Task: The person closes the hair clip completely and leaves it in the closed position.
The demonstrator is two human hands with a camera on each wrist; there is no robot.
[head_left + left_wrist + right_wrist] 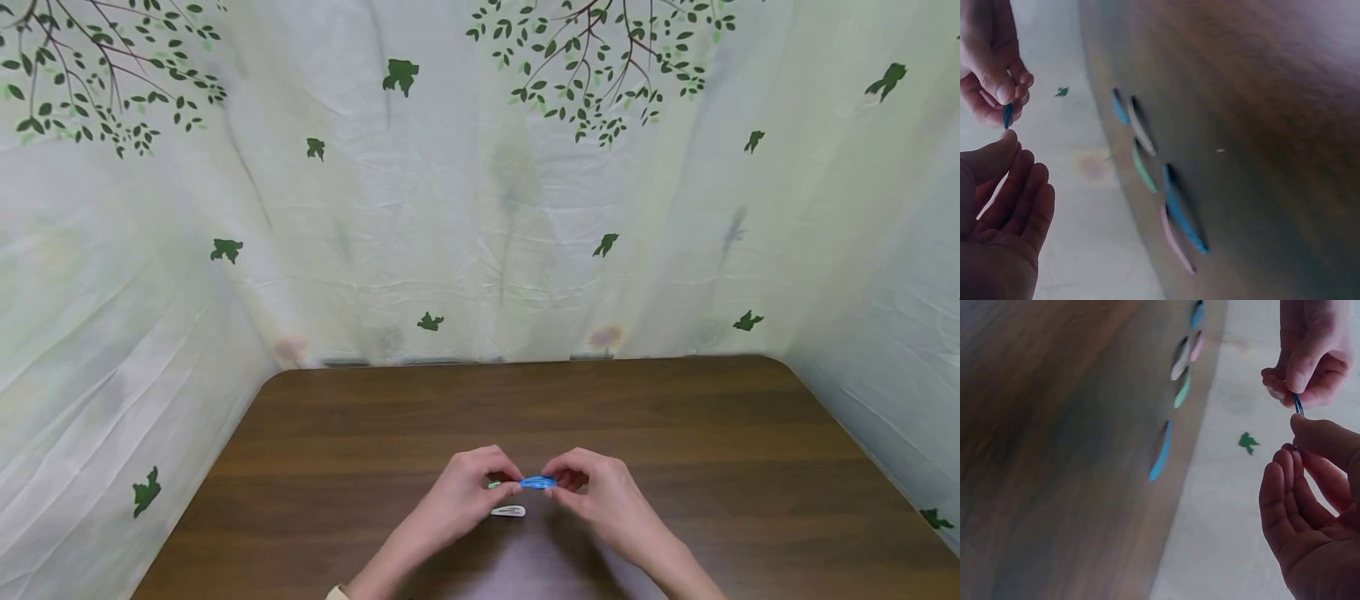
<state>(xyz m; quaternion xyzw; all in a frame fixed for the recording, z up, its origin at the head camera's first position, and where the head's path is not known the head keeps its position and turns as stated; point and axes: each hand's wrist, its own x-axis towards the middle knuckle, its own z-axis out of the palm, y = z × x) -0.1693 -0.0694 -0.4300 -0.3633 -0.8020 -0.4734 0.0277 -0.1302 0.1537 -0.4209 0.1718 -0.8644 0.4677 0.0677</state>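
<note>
A blue snap hair clip (538,482) is pinched at both ends above the table, its left end between the thumb and fingertip of my left hand (468,490) and its right end in my right hand (603,498). The left wrist view shows this clip (1007,116) from the side as a thin dark-blue strip. On the table beneath lies a white hair clip (508,512). A green hair clip (493,484) shows only in part behind the left hand. Also lying there are a pink clip (1177,240) and two more blue ones, the larger blue clip (1185,212) and the smaller blue clip (1120,107).
The brown wooden table (360,417) carries the loose clips below the hands, near the middle. Pale fabric (450,208) with printed leaves and branches hangs behind the table and along both sides.
</note>
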